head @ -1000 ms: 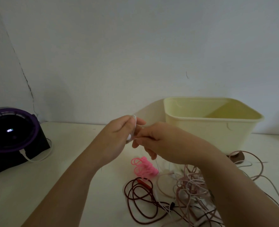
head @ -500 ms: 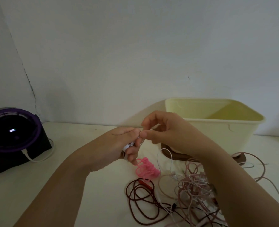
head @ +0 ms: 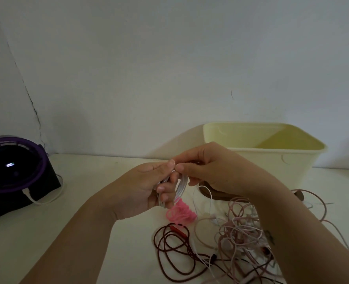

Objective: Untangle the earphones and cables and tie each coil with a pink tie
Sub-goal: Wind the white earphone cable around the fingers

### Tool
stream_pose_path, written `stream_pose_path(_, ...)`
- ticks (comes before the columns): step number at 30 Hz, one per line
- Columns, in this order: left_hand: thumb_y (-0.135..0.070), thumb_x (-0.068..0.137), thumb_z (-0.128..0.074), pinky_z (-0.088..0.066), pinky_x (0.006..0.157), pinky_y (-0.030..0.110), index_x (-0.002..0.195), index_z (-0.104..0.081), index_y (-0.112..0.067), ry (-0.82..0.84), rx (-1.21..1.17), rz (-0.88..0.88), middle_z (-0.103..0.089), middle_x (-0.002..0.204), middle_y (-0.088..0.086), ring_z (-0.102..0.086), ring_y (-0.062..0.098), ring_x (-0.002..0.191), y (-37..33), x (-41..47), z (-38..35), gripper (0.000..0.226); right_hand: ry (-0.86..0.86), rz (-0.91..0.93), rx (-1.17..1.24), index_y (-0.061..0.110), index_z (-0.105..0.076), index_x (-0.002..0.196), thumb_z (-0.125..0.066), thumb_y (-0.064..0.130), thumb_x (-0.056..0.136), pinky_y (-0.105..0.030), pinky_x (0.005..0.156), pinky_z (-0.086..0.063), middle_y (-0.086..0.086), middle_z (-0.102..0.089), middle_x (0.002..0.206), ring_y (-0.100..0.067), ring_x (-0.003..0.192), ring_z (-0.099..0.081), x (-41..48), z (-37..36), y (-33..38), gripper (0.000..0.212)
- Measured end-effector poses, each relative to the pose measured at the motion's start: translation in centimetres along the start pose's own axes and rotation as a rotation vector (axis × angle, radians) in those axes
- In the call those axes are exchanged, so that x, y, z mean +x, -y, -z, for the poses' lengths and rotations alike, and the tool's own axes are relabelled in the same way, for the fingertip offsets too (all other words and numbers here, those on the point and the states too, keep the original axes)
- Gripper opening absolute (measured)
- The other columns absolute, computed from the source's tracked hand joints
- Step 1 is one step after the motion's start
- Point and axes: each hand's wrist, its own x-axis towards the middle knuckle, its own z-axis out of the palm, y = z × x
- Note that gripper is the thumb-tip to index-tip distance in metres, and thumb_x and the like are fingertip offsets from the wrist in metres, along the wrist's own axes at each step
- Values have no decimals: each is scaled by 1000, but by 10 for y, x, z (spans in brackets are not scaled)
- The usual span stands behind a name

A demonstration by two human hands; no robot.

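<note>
Pale tabletop [head: 87, 201] before a plain white wall, head view. The left hand [head: 140, 187] gripped a small coil of thin white cable [head: 181, 187], fingers curled round its loops, probably to keep the turns from springing apart. The right hand [head: 214, 171] pinched the strand at the coil's top between thumb and forefinger, apparently guiding another turn. A heap of bright pink elastic ties [head: 180, 214] lay just below the coil, within easy reach for binding. A loose dark red cord [head: 169, 253] and a tangle of pale pink and white earphone wires [head: 241, 228] lay nearer the person, not yet sorted.

Count: two hands, one held coil, one red cord, one cream plastic tub [head: 271, 160], one black purple-rimmed device [head: 11, 171]. Ties and tangled wires could not be counted singly.
</note>
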Motion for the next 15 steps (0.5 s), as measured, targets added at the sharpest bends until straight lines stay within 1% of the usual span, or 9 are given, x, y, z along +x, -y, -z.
stream_pose_path(2,-39,89,-53,-47,49,24,61,-60,-14,-42,9,-9,-35,50,-2,-42,10,46,0,1,-1,38,-35,23,-4,34,-71,97,-59,17,92,-12,66,-50,19,-67,68,5,63,-58,0,1,2,21)
stream_pose_path(4,-34,83,-49,-46,49,23,72,-56,-10,-71,10,-46,-36,53,-2,-42,10,48,-1,3,-2,27,-107,46,1,28,-73,97,-61,13,91,-7,60,-45,23,-64,62,7,59,-56,1,0,1,20)
stream_pose_path(7,-31,85,-47,-43,49,19,87,-55,-8,-133,32,-144,-42,59,-2,-44,9,51,0,7,-1,24,-215,44,-10,23,-75,97,-63,14,89,-6,57,-42,24,-61,55,7,56,-58,4,-3,-1,16)
stream_pose_path(9,-27,90,-47,-42,50,19,95,-58,-7,-219,151,-222,-50,64,-3,-46,8,54,4,10,2,23,-264,33,20,22,-75,95,-65,15,88,-8,58,-44,20,-63,57,5,56,-60,6,-4,-4,15)
stream_pose_path(10,-23,93,-47,-42,52,19,99,-61,-10,-267,270,-270,-53,66,-5,-48,8,56,5,11,3,20,-281,27,40,22,-75,94,-65,14,88,-8,58,-45,19,-64,58,5,57,-61,6,-4,-6,14)
stream_pose_path(12,-19,96,-49,-46,60,19,107,-65,-19,-313,506,-355,-60,71,-10,-55,7,64,6,13,5,19,-304,15,58,22,-75,91,-66,13,87,-9,59,-47,18,-65,59,4,57,-62,7,-3,-8,13)
stream_pose_path(13,-21,96,-51,-49,68,19,111,-65,-23,-310,561,-383,-66,79,-11,-61,7,73,6,14,4,21,-313,8,67,21,-75,90,-66,13,87,-10,59,-47,17,-66,58,4,57,-63,6,-2,-9,13)
stream_pose_path(14,-22,94,-53,-51,79,21,114,-64,-26,-316,572,-402,-70,93,-11,-65,7,88,5,15,3,23,-321,4,78,21,-75,90,-66,12,87,-9,59,-47,17,-65,58,4,56,-63,5,-1,-9,13)
stream_pose_path(15,-20,93,-55,-49,88,22,115,-64,-29,-336,558,-422,-70,104,-9,-65,7,100,4,15,2,25,-325,3,79,23,-75,87,-66,12,87,-9,59,-46,16,-65,56,4,55,-62,5,1,-8,14)
